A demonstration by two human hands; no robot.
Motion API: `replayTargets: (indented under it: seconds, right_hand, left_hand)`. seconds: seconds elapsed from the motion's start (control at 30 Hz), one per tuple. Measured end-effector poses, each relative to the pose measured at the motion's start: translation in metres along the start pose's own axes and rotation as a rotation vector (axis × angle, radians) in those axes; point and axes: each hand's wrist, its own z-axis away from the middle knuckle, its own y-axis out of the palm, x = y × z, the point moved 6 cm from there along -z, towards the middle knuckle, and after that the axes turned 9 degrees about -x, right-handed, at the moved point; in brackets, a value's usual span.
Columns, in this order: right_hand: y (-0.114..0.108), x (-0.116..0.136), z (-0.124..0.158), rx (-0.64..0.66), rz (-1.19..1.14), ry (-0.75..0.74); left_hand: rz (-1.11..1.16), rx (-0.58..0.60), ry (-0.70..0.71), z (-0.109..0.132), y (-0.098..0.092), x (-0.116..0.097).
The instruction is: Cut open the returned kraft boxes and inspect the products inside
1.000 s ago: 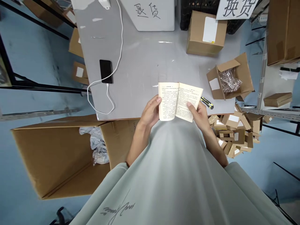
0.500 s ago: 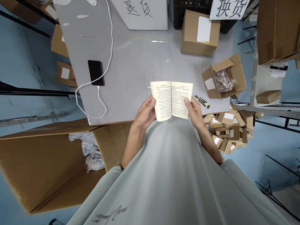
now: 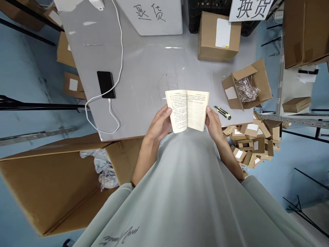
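Observation:
An open book with cream pages of printed text is held up in front of me, just over the table's front edge. My left hand is closed on its left side, thumb on the page margin and fingers behind. On the other side my right hand grips the right edge, its thumb at the page's upper edge. The fingers behind the book are mostly hidden. A black-and-yellow utility knife lies on the table just right of my right hand.
On the grey table lie a black phone with a white cable, a closed carton and an open carton holding clear plastic. A large open box stands at lower left. Small cartons are heaped at right.
The right-hand page now shows different text, with a shorter printed block. My right thumb has shifted from the page's face toward its outer edge. The view has moved slightly.

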Motion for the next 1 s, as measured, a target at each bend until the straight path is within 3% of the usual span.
replayTargets:
  seconds: [0.2, 0.47, 0.67, 1.0]
  right_hand:
    - [0.002, 0.0, -0.008, -0.019, -0.027, -0.002]
    - [-0.003, 0.012, -0.014, -0.016, -0.009, -0.085]
    - [-0.006, 0.015, -0.019, 0.034, -0.07, -0.082]
    - [-0.01, -0.003, -0.025, 0.103, -0.174, -0.052]
  left_hand:
    - [-0.009, -0.006, -0.005, -0.005, 0.001, -0.002]
    - [0.021, -0.011, -0.031, -0.009, 0.006, 0.011]
    - [0.009, 0.009, -0.048, -0.006, 0.022, 0.016]
    - [-0.022, 0.017, -0.136, 0.004, 0.049, 0.028]
